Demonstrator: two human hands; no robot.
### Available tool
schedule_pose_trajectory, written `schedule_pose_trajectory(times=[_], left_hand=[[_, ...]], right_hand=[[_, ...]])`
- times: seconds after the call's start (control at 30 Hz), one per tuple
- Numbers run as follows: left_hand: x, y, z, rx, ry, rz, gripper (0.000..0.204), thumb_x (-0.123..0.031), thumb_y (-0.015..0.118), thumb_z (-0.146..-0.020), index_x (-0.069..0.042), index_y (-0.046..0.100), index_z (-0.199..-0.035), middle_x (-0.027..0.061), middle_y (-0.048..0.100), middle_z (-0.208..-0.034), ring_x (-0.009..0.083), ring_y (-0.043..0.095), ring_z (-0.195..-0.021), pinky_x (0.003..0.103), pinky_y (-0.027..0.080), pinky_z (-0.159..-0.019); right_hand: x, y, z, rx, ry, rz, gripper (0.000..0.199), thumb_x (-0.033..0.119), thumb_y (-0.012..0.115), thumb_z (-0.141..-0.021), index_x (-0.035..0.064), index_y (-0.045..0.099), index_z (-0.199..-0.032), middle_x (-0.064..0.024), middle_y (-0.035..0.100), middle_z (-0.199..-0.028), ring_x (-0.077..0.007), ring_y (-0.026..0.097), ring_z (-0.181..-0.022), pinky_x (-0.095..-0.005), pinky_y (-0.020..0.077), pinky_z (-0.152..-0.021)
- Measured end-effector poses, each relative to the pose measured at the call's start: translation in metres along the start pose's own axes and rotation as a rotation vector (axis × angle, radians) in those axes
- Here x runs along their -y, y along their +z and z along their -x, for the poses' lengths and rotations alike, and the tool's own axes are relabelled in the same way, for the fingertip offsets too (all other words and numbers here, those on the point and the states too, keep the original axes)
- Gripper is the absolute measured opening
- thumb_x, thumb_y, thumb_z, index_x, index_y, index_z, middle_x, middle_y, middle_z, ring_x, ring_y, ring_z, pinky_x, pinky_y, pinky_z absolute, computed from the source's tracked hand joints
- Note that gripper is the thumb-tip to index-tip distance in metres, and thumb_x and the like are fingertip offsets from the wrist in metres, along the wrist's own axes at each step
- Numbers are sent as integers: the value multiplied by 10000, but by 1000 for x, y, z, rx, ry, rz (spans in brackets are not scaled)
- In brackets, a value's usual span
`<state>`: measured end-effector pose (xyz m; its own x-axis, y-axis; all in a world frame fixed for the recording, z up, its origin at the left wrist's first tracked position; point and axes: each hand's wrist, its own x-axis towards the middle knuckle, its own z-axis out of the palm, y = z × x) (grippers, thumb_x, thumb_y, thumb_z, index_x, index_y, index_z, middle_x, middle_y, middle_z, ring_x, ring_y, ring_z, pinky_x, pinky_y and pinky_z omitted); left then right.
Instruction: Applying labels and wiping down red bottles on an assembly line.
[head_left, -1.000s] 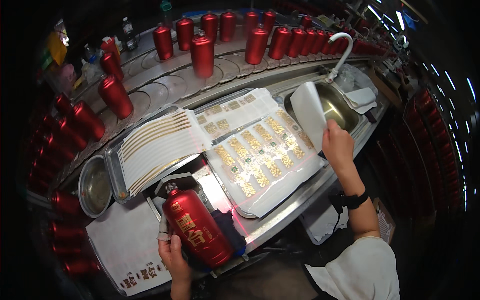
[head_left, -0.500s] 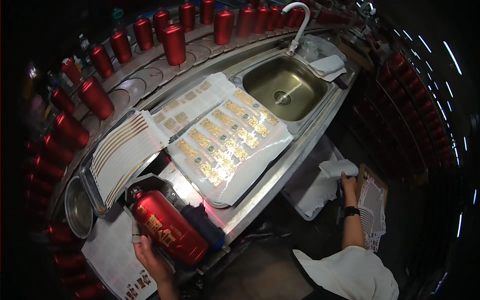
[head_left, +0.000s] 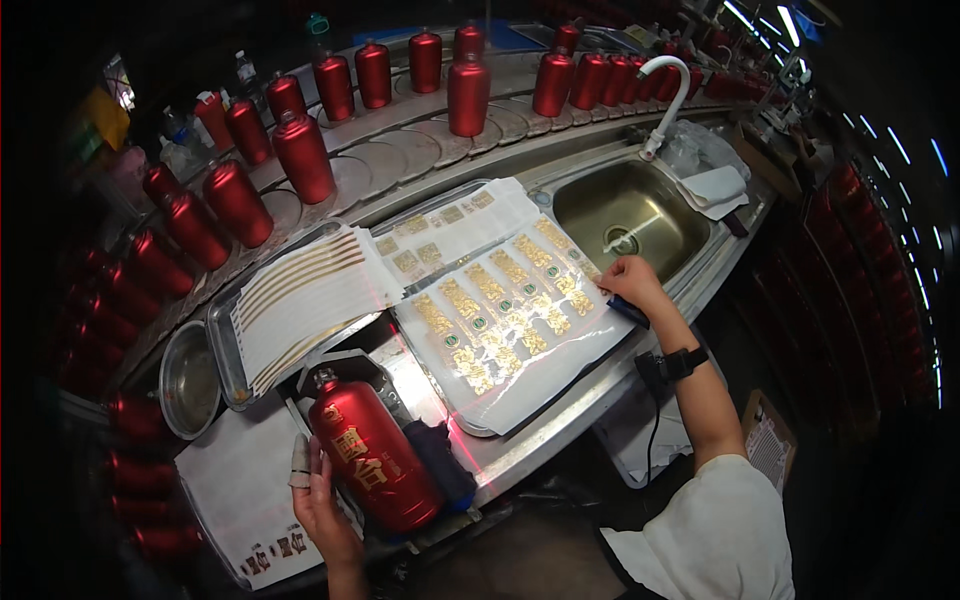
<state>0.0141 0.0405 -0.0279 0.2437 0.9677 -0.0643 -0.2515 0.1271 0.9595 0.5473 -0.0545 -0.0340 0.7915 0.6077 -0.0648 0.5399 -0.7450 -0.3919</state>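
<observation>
A red metallic bottle (head_left: 375, 455) with gold lettering lies tilted on a stand in front of me. My left hand (head_left: 325, 505) is beside its left flank, fingers extended; a pale cover wraps one fingertip. My right hand (head_left: 635, 283) is closed at the right edge of the sheet of gold decals (head_left: 505, 310), fingertips pinched at the end decal. A small dark blue piece (head_left: 628, 310) sticks out from under its palm; its kind is unclear. Whether a decal is between the fingertips I cannot tell. Dark cloth (head_left: 440, 465) sits against the bottle's right side.
A steel sink (head_left: 630, 215) with a white faucet (head_left: 668, 85) lies beyond the decals. Left stand a tray of fanned label strips (head_left: 305, 300), a metal bowl (head_left: 190, 380) and a white sheet with a few dark decals (head_left: 235, 480). Several red bottles (head_left: 468, 95) line the conveyor (head_left: 385, 155).
My right hand has risen from beside the low white tray at the right to the edge of the decal sheet. The view has shifted; my left hand stays beside the bottle.
</observation>
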Motion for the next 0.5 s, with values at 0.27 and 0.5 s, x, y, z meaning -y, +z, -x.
schedule_pose_trajectory(times=[0.27,0.5], left_hand=[[5,-6,-4,-2,-13,-36,558,-203,444,-1036,94,302,-1486,226,433,-1488,294,442,-1374,408,318,-1170],[3,-2,-9,-17,-35,-20,543,-199,442,-1040,101,313,-1473,228,436,-1484,300,453,-1368,401,327,-1163]], right_hand=[[-49,10,-40,-83,-139,-331,251,227,788,-746,-2,685,-746,-79,649,-649,-138,594,-615,-325,476,-603],[-93,-17,-101,-109,14,175,292,275,815,-712,18,713,-805,-162,695,-756,-262,691,-704,-388,524,-684]])
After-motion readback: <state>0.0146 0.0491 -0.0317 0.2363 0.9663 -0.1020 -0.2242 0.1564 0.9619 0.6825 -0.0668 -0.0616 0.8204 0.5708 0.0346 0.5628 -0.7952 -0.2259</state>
